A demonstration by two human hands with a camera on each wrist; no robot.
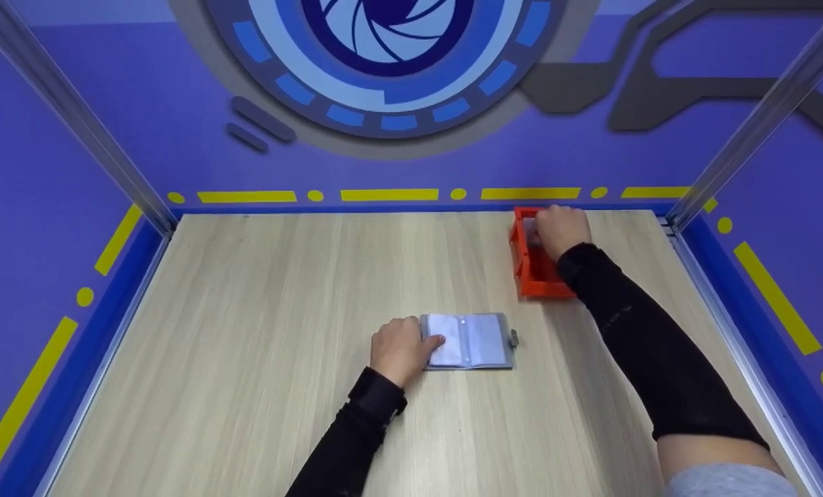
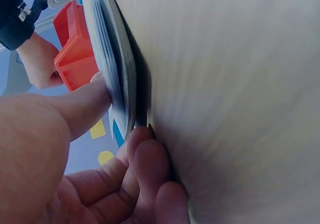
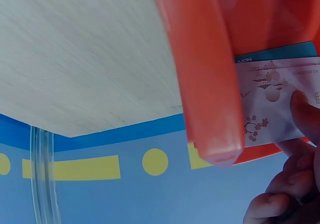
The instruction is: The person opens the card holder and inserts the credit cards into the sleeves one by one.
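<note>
An open card holder with a grey cover and clear sleeves lies flat on the table. My left hand pinches its left edge, with the thumb on the sleeves and fingertips at the cover's edge. My right hand reaches into a red plastic bin at the back right. In the right wrist view, its thumb and fingers pinch a pale pink card printed with blossoms and a pagoda. Behind that sits a teal card inside the bin. How many pink cards are pinched, I cannot tell.
A light wood table spreads under both hands. Blue-purple panels with yellow marks rise behind it and at both sides, with metal posts at the back corners. The holder's snap tab sticks out to the right.
</note>
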